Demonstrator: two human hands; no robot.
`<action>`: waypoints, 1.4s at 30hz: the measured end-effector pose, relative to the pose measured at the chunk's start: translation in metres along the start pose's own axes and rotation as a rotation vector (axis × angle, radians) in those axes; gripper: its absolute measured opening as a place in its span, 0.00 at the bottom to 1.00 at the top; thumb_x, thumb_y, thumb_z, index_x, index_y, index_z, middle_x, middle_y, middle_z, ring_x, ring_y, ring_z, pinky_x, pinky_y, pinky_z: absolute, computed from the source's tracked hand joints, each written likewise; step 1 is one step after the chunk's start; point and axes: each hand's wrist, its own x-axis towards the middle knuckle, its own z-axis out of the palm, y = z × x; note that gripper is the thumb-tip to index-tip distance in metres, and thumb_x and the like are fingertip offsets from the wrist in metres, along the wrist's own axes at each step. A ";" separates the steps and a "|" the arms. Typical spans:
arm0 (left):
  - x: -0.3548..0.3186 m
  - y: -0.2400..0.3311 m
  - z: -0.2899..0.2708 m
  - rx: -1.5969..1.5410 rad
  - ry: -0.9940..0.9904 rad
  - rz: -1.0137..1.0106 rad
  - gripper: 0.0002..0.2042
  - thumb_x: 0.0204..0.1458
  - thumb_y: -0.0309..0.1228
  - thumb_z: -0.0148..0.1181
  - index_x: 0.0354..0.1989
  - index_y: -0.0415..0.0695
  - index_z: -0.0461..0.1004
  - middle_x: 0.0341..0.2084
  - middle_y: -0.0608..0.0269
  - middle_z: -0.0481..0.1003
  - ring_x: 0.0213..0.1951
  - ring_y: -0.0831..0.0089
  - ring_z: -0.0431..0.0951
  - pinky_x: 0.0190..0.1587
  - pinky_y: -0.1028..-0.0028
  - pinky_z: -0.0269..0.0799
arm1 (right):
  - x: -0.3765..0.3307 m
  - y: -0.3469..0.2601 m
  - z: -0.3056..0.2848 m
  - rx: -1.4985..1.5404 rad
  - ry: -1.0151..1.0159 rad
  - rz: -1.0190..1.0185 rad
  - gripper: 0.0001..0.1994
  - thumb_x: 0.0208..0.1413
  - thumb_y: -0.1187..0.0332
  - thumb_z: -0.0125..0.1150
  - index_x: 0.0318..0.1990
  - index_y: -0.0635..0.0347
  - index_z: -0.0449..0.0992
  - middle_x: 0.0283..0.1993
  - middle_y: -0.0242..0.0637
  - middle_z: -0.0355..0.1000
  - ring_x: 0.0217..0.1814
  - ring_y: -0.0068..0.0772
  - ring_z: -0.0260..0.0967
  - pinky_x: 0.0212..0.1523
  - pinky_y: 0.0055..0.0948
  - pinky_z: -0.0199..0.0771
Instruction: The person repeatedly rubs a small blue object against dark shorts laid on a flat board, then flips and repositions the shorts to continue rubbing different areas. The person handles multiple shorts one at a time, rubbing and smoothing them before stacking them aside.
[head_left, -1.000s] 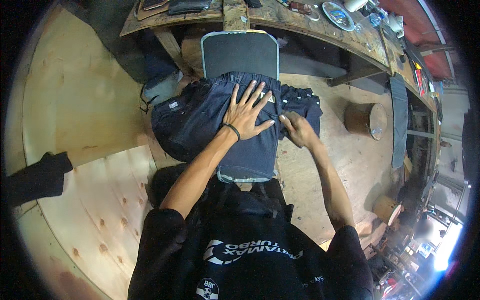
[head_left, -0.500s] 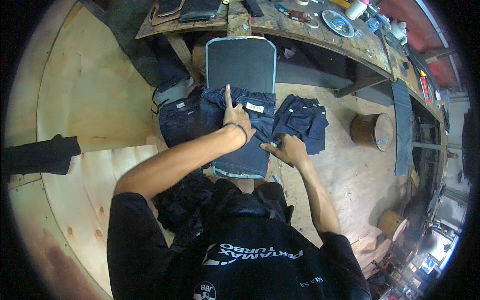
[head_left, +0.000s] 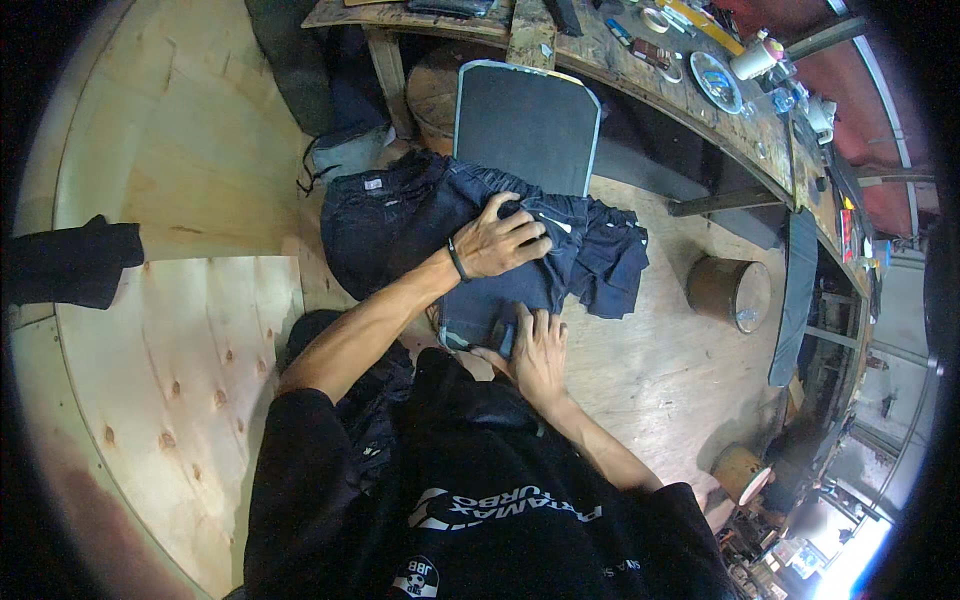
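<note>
Dark denim shorts lie over a board with a dark face and pale edging, close in front of my body. My left hand, with a dark band on its wrist, presses on the shorts below the waistband. Its fingers are curled into the cloth beside a white label. Lower down, my right hand closes on the leg hem, thumb under and fingers over the cloth. A small dark shape shows between that thumb and the fingers; its kind is unclear. More folded dark shorts lie to the right.
A wooden workbench runs along the far side, bearing a plate, tape rolls and small tools. Round wooden stools stand at the right. Dark cloth is heaped by my left side; pale plywood lies beyond it.
My left index finger, stretched out before, is now bent in. The right hand has moved left and nearer my body, onto the hem. The shorts have turned on the board; the view has shifted.
</note>
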 end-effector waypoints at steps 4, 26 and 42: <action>0.006 -0.023 0.001 -0.026 0.029 -0.143 0.45 0.48 0.49 0.77 0.77 0.64 0.63 0.77 0.57 0.59 0.78 0.55 0.57 0.80 0.32 0.42 | 0.008 0.004 0.005 0.100 0.070 -0.088 0.45 0.46 0.41 0.81 0.66 0.63 0.74 0.49 0.47 0.70 0.50 0.51 0.67 0.51 0.46 0.70; 0.019 -0.064 0.012 -0.125 -0.271 -0.532 0.54 0.24 0.59 0.85 0.71 0.66 0.75 0.81 0.55 0.55 0.82 0.52 0.49 0.83 0.38 0.34 | 0.068 -0.004 0.007 0.139 -0.030 -0.167 0.32 0.48 0.54 0.81 0.58 0.61 0.79 0.48 0.45 0.72 0.50 0.51 0.67 0.51 0.47 0.68; 0.029 -0.053 -0.009 -0.093 -0.317 -0.536 0.49 0.29 0.58 0.85 0.67 0.56 0.77 0.75 0.54 0.64 0.80 0.53 0.55 0.82 0.40 0.38 | 0.048 -0.013 0.019 0.164 0.093 -0.110 0.31 0.45 0.51 0.83 0.55 0.58 0.82 0.46 0.39 0.72 0.48 0.47 0.67 0.48 0.44 0.66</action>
